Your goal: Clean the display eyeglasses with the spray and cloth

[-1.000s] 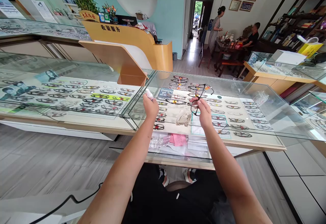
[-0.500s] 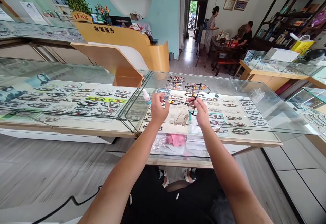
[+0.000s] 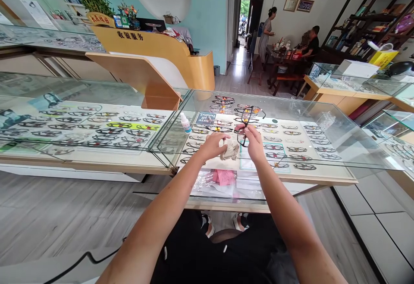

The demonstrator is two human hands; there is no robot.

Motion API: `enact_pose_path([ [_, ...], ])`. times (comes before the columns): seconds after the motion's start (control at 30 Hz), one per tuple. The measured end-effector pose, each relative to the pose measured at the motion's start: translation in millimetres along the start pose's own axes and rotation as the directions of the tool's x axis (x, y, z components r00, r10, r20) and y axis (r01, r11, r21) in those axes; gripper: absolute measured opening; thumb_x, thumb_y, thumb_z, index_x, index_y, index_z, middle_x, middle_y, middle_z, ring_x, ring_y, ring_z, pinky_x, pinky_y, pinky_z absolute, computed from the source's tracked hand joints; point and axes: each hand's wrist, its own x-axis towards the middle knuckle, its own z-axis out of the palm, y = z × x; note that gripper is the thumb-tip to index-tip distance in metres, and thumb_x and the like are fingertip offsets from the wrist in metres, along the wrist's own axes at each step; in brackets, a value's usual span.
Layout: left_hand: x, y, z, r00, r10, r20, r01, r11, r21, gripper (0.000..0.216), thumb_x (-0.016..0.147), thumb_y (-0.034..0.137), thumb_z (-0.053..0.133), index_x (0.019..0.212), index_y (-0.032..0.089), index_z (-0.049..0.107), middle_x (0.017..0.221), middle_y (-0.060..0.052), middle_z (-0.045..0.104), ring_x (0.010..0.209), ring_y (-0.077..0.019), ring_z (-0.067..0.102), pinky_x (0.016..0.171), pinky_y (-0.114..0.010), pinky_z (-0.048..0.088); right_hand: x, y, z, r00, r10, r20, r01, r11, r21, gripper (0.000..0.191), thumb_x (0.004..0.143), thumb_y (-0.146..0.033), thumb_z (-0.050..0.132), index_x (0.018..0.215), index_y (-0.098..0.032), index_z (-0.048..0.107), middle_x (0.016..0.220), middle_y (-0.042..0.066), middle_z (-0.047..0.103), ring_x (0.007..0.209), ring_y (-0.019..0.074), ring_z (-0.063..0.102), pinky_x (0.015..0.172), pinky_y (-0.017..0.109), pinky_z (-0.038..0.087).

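Observation:
My right hand (image 3: 254, 144) is closed on a pair of black-framed eyeglasses (image 3: 243, 136), held up on edge above the glass counter. One temple arm points up and to the right. My left hand (image 3: 213, 146) is at the left side of a crumpled beige cloth (image 3: 230, 150) lying on the glass. Its thumb and index finger are apart, with the edge of the cloth between them; how firmly they touch it I cannot tell. A small white spray bottle (image 3: 185, 123) with a blue-and-pink label stands upright on the counter, to the left of my left hand.
Rows of eyeglass frames (image 3: 296, 149) lie under the glass of the display case (image 3: 326, 172). A wooden board (image 3: 129, 73) leans up behind the left case. Beyond are a cash desk (image 3: 200, 68) and two people, one standing (image 3: 267, 34), one seated (image 3: 312, 45).
My left hand has moved down and to the right, from beside the spray bottle to the cloth. The eyeglasses in my right hand have shifted slightly left. The cloth lies in the same place.

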Motion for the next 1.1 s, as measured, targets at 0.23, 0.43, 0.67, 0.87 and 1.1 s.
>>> enact_pose_path([
  [0.23,3,-3,-5,1.000,0.002,-0.013,-0.004,0.990,-0.140,0.014,0.083,0.030,0.073,0.094,0.024,0.078,0.103,-0.007,0.070,0.105,-0.0286,0.062,0.096,-0.042,0.047,-1,0,0,1.000,-0.005,0.006,0.005,1.000,0.026,0.031,0.102,-0.044,0.053,0.102,-0.024,0.077,0.114,0.006,0.078,0.095,0.0230,0.062,0.088,0.036,0.047],
  [0.43,6,3,-8,0.993,-0.101,0.055,0.113,0.763,-0.636,0.037,0.080,0.044,0.087,0.101,0.021,0.068,0.092,-0.003,0.071,0.088,-0.0207,0.068,0.081,-0.033,0.050,-1,0,1,1.000,0.015,0.001,-0.015,1.000,0.018,0.032,0.101,-0.046,0.053,0.103,-0.024,0.077,0.114,0.006,0.078,0.094,0.0228,0.061,0.087,0.036,0.048],
  [0.67,6,9,-17,0.967,-0.255,-0.013,0.099,0.420,-0.902,0.055,0.068,0.047,0.099,0.103,0.020,0.067,0.090,-0.001,0.072,0.080,-0.0151,0.067,0.078,-0.029,0.053,0,-2,2,0.997,0.066,0.044,-0.067,0.997,0.026,0.030,0.098,-0.046,0.055,0.101,-0.024,0.077,0.108,0.006,0.079,0.094,0.0234,0.063,0.091,0.038,0.051],
  [0.87,5,14,-21,0.955,-0.265,-0.137,-0.002,0.452,-0.892,0.049,0.080,0.063,0.088,0.088,0.021,0.062,0.080,0.001,0.063,0.072,-0.0142,0.059,0.071,-0.029,0.051,-4,-2,7,0.966,0.127,0.224,-0.136,0.990,0.028,0.032,0.098,-0.048,0.056,0.097,-0.023,0.077,0.106,0.006,0.078,0.088,0.0210,0.061,0.081,0.035,0.047],
  [1.1,2,18,-22,0.944,-0.147,-0.295,-0.105,0.715,-0.691,0.042,0.093,0.065,0.072,0.104,0.025,0.075,0.110,-0.007,0.070,0.106,-0.0231,0.064,0.095,-0.034,0.052,-7,-8,11,0.932,0.132,0.337,-0.142,0.990,0.006,0.033,0.098,-0.048,0.059,0.094,-0.023,0.080,0.100,0.005,0.078,0.085,0.0203,0.059,0.085,0.034,0.049],
])
